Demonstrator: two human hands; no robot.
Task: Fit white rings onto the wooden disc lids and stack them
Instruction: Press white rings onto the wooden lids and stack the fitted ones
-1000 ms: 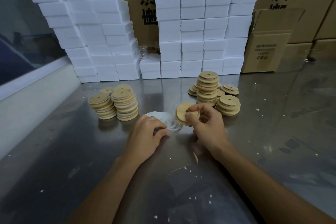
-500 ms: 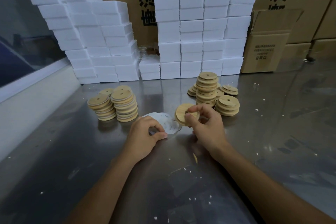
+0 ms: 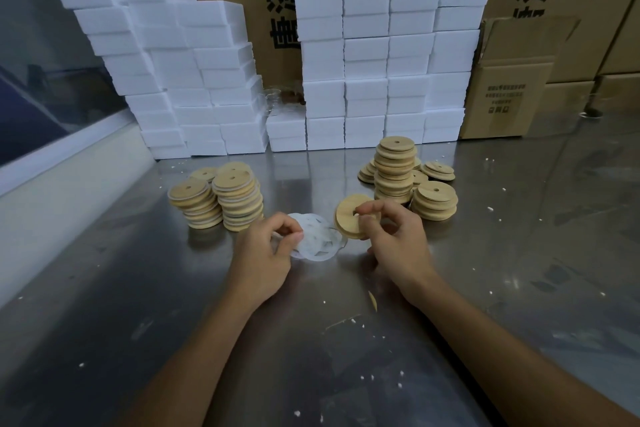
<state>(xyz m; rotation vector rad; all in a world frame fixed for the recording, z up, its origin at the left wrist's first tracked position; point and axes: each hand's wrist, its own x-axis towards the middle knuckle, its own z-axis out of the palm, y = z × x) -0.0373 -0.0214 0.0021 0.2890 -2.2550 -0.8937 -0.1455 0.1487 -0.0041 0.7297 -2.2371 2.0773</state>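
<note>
My right hand (image 3: 394, 239) grips a round, smooth wooden lid (image 3: 349, 215) tilted on edge, ready for a ring, I judge, while my left hand (image 3: 266, 250) pinches one thin, floppy white ring off the ring pile (image 3: 318, 241) on the steel table (image 3: 519, 253) between the near stacks.
</note>
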